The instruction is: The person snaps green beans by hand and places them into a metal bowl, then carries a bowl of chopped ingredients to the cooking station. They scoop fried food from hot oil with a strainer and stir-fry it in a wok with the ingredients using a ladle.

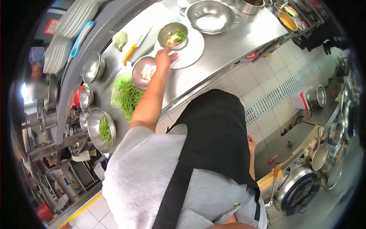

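Note:
My left hand (164,60) reaches over the steel counter, fingers apart over a white plate (195,49). Its fingertips are at the near edge of a steel bowl (162,35) with chopped green and pale food inside; whether they touch it I cannot tell. Under my wrist and forearm sits another steel bowl (140,78) with pale pieces (148,71) in it. Farther left lie a knife (133,49) with an orange handle and a heap of long green vegetables (127,95) in a clear bag. My right hand (251,144) hangs beside the black apron, mostly hidden.
A colander-like steel bowl (210,15) stands at the counter's far end. More green stalks fill a bowl (101,129) at left. Stacked white plates (63,49) sit on the upper shelf. Behind a tiled floor with a drain grate (280,93) are a wok (297,189) and pans.

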Action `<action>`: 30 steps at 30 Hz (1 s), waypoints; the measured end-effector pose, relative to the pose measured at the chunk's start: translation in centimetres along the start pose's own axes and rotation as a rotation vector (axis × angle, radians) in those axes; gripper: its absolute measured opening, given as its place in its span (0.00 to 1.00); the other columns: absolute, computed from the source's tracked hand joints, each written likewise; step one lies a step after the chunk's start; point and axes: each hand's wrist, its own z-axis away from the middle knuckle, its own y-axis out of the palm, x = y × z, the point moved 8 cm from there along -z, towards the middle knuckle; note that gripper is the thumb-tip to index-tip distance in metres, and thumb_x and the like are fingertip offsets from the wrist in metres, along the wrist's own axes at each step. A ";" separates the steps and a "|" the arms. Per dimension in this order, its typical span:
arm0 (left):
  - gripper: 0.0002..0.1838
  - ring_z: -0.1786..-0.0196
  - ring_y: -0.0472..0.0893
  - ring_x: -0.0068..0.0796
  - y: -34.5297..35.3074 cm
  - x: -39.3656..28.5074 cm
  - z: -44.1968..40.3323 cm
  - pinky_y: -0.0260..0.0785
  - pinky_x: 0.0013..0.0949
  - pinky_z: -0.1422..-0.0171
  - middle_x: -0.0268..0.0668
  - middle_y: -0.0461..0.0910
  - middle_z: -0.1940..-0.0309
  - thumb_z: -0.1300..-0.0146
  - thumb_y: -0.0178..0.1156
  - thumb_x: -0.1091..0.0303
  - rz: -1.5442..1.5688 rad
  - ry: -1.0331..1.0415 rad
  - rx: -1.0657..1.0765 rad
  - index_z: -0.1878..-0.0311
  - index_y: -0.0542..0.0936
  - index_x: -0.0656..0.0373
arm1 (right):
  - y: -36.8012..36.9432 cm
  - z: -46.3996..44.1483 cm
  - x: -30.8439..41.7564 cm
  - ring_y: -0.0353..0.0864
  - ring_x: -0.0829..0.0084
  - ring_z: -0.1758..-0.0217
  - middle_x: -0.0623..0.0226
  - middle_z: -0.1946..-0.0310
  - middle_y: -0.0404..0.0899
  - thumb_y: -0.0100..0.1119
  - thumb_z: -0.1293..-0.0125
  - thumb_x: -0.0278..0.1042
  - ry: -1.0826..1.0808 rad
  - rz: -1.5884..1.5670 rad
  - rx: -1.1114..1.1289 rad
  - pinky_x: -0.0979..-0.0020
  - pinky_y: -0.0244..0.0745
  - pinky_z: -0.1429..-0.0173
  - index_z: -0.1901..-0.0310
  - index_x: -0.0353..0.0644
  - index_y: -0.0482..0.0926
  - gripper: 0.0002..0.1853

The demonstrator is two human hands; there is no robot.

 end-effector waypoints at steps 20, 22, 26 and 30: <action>0.03 0.65 0.87 0.28 -1.7 7.1 19.1 0.84 0.29 0.58 0.37 0.83 0.64 0.27 0.58 0.75 -0.259 -0.055 0.620 0.60 0.76 0.61 | 2.4 11.5 -9.3 0.84 0.72 0.62 0.62 0.57 0.86 0.62 0.29 0.31 -0.054 -0.176 0.005 0.67 0.84 0.59 0.34 0.39 0.76 0.22; 0.03 0.65 0.87 0.27 -1.0 8.6 23.8 0.85 0.31 0.58 0.37 0.83 0.64 0.27 0.59 0.75 -0.350 -0.110 0.755 0.59 0.76 0.62 | 4.2 13.7 -11.0 0.84 0.73 0.62 0.63 0.56 0.85 0.64 0.28 0.30 -0.112 -0.216 0.018 0.69 0.83 0.60 0.31 0.39 0.73 0.26; 0.04 0.64 0.87 0.27 -1.5 11.5 30.1 0.85 0.33 0.57 0.36 0.82 0.65 0.27 0.62 0.74 -0.424 -0.241 0.963 0.60 0.76 0.61 | 6.0 20.1 -9.3 0.82 0.78 0.64 0.66 0.57 0.84 0.65 0.29 0.24 -0.360 -0.281 -0.077 0.73 0.80 0.64 0.26 0.41 0.69 0.31; 0.05 0.64 0.87 0.27 -2.4 13.5 34.1 0.85 0.33 0.58 0.36 0.82 0.66 0.27 0.62 0.75 -0.455 -0.287 1.128 0.61 0.75 0.60 | 4.9 29.0 -5.1 0.78 0.83 0.70 0.67 0.55 0.81 0.62 0.30 0.19 -0.575 -0.299 -0.203 0.77 0.76 0.75 0.24 0.43 0.67 0.34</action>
